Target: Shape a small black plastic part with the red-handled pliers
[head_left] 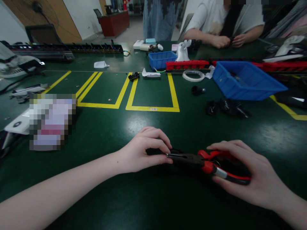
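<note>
No legible text, brand or number found. Pale tag (153, 109) on the yellow tape line (141, 108), 12 o'clock from the black part (150, 151): characters too small to read. Pixelated patch (51, 121), 9 o'clock: unreadable. Pliers (206, 163) and black part: no marking made out.

Small black part (153, 151) under my left hand (141, 153): mostly covered by my fingers, shape unreadable. Pliers (203, 161): handles partly buried in my right hand (249, 172). 9 o'clock: pixelated patch (51, 121), contents masked. 1 o'clock: person (223, 22) cut off by the top edge.
</note>
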`<action>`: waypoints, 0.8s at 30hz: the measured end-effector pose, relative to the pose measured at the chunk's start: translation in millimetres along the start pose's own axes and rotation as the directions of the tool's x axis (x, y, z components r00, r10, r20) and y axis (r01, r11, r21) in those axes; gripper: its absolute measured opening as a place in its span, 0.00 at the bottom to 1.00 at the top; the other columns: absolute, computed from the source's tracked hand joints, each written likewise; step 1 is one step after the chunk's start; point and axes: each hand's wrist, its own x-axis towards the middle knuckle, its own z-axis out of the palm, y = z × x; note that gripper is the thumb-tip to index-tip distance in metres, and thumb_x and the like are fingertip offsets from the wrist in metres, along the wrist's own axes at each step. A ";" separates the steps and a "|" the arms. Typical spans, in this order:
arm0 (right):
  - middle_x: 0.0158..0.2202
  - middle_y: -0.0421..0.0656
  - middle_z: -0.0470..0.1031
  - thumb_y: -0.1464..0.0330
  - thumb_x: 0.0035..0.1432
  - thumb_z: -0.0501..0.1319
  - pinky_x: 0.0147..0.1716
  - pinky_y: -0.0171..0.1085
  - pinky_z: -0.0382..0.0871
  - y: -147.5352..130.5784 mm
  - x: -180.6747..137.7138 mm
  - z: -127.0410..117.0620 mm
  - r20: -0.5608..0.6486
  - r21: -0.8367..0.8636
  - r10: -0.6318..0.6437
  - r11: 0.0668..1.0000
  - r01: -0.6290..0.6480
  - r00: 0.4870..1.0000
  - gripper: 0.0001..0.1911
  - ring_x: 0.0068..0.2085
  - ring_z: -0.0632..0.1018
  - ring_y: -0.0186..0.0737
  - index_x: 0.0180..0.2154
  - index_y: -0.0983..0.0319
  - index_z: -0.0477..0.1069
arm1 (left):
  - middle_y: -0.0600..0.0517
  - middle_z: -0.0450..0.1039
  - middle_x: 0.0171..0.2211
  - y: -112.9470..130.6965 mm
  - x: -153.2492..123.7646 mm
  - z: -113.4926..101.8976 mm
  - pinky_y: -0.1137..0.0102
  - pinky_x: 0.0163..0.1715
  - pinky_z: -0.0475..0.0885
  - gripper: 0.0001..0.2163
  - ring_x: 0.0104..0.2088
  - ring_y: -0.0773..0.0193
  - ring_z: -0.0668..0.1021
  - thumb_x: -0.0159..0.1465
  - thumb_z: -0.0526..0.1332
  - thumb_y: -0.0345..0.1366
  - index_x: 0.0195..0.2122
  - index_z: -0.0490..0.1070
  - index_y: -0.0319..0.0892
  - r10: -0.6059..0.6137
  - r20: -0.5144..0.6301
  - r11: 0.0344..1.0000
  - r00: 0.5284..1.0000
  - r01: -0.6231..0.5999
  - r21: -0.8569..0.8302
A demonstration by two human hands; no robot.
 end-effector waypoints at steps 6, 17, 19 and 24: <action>0.40 0.44 0.77 0.57 0.52 0.64 0.33 0.48 0.74 -1.1 -0.1 1.5 -0.004 0.005 0.016 1.000 -0.016 1.000 0.21 0.37 0.78 0.49 0.48 0.52 0.69 | 0.51 0.74 0.41 0.0 -0.3 -0.8 0.66 0.49 0.66 0.02 0.44 0.62 0.75 0.64 0.66 0.33 0.35 0.76 0.41 -0.005 0.039 0.999 0.999 0.003 0.042; 0.40 0.43 0.76 0.55 0.53 0.64 0.34 0.49 0.74 0.4 1.2 -4.8 0.010 -0.040 0.002 0.999 -0.002 1.000 0.21 0.38 0.78 0.50 0.48 0.52 0.68 | 0.51 0.73 0.42 -0.6 -1.6 -0.2 0.64 0.49 0.66 0.02 0.44 0.62 0.75 0.65 0.64 0.33 0.37 0.74 0.41 -0.023 0.044 0.997 0.999 0.020 0.079; 0.41 0.44 0.76 0.54 0.54 0.63 0.34 0.49 0.74 2.8 1.5 -6.8 0.008 -0.065 0.002 0.998 -0.001 1.000 0.21 0.38 0.78 0.50 0.49 0.52 0.68 | 0.50 0.73 0.44 -0.4 -1.8 -0.5 0.63 0.50 0.67 0.04 0.46 0.60 0.75 0.65 0.63 0.33 0.41 0.73 0.41 -0.036 0.041 0.997 0.998 0.033 0.069; 0.40 0.44 0.77 0.52 0.55 0.61 0.33 0.48 0.74 5.8 2.6 -6.6 0.028 -0.089 0.015 0.996 -0.012 1.000 0.20 0.37 0.78 0.50 0.47 0.53 0.69 | 0.45 0.68 0.57 -2.3 -1.1 1.1 0.61 0.55 0.67 0.20 0.57 0.56 0.71 0.65 0.64 0.34 0.58 0.65 0.43 -0.007 0.101 0.999 0.995 0.003 0.032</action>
